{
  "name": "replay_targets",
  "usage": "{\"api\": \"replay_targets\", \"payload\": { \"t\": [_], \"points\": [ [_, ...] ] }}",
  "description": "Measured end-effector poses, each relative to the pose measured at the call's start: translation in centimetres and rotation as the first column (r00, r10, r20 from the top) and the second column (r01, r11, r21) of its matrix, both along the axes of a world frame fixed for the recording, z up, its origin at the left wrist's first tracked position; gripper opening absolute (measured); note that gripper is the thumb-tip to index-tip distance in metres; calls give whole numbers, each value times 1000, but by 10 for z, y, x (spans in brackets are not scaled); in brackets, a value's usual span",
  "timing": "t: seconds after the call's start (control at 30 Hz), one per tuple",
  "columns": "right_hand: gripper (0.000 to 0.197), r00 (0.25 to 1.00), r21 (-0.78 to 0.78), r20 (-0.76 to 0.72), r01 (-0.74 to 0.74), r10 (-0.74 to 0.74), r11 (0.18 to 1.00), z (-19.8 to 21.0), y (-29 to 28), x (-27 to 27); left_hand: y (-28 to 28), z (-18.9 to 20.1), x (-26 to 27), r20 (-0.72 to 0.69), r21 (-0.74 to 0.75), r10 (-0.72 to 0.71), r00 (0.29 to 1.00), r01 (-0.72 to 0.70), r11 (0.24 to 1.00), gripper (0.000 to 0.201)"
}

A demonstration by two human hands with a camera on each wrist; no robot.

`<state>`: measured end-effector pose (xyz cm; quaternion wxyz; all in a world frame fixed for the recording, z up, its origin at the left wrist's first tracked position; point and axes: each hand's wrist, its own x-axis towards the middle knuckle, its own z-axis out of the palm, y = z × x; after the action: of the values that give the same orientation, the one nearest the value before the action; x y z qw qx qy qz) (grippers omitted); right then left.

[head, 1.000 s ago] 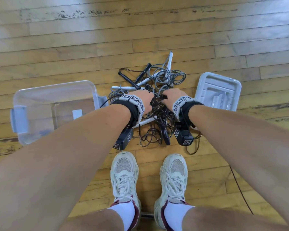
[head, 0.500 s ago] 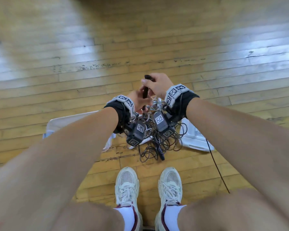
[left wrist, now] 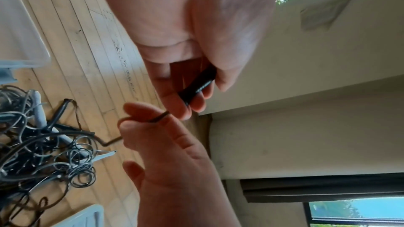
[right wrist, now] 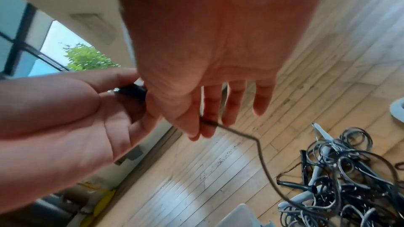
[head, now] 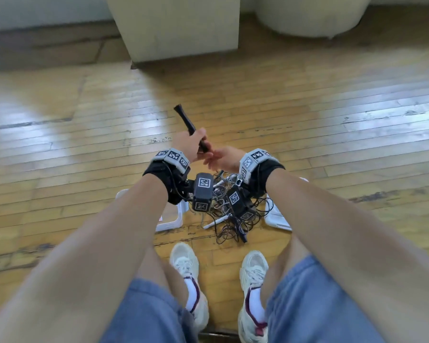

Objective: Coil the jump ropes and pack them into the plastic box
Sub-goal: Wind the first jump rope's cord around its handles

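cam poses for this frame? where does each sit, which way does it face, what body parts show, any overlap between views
Head: on the head, facing forward and down at the wooden floor; shows forearms, knees, shoes, left hand gripping the black handle.
Left wrist: along the left palm at its fingers and the handle; right hand pinching the black cord.
Right wrist: along the right palm; left hand, tangled ropes.
Shared: handle, cord, rope pile, both hands.

Rope pile (head: 229, 214) btwn box (head: 170, 219), lid (head: 276, 216)
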<state>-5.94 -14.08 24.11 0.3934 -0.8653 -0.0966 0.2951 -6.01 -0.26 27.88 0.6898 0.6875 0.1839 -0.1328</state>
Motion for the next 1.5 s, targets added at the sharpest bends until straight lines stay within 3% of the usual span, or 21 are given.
{"api": "replay_targets", "payload": {
  "t": [0.07,0.17,0.27,0.33,0.5,0.63,0.83,0.97,1.07,1.23,1.43,1.5],
  "points": [
    [15,996,-112,92,23,-13,993,4,5,-7,8,7,-10,57,11,8,998,-9,1000,17],
    [23,987,-319,162,61,-9,946,3,-4,-16,27,-2,-22,158,286,-16,987,-30,958,23],
    [24,992,-476,130,55,8,878,0,-22,-24,58,-20,-32,116,461,-42,992,-16,887,27],
    [25,987,-494,158,99,-23,864,5,-27,-23,76,-24,-36,64,543,-76,995,29,839,26],
    [30,935,-196,243,309,-259,931,12,-27,-22,85,-15,-31,58,412,-153,987,116,904,17],
    [29,929,-134,300,266,-216,955,18,-16,-21,67,-7,-30,41,425,-279,959,236,874,19],
    [23,927,54,235,288,-293,956,27,-10,-6,40,-9,-20,85,474,-381,920,299,828,55],
    [21,919,152,207,310,-337,939,34,-21,7,35,-14,-9,92,497,-372,924,281,821,63],
    [21,914,177,172,339,-368,924,35,-34,14,40,-20,-2,57,505,-369,928,292,812,57],
    [22,897,249,134,380,-420,891,38,-36,18,31,-15,12,90,563,-387,918,273,780,28],
    [20,928,303,149,286,-342,909,44,-26,20,16,-20,14,-7,596,-619,785,501,628,34],
    [19,947,278,159,228,-279,933,44,-25,17,13,-15,11,41,569,-601,798,476,671,29]
  ]
}}
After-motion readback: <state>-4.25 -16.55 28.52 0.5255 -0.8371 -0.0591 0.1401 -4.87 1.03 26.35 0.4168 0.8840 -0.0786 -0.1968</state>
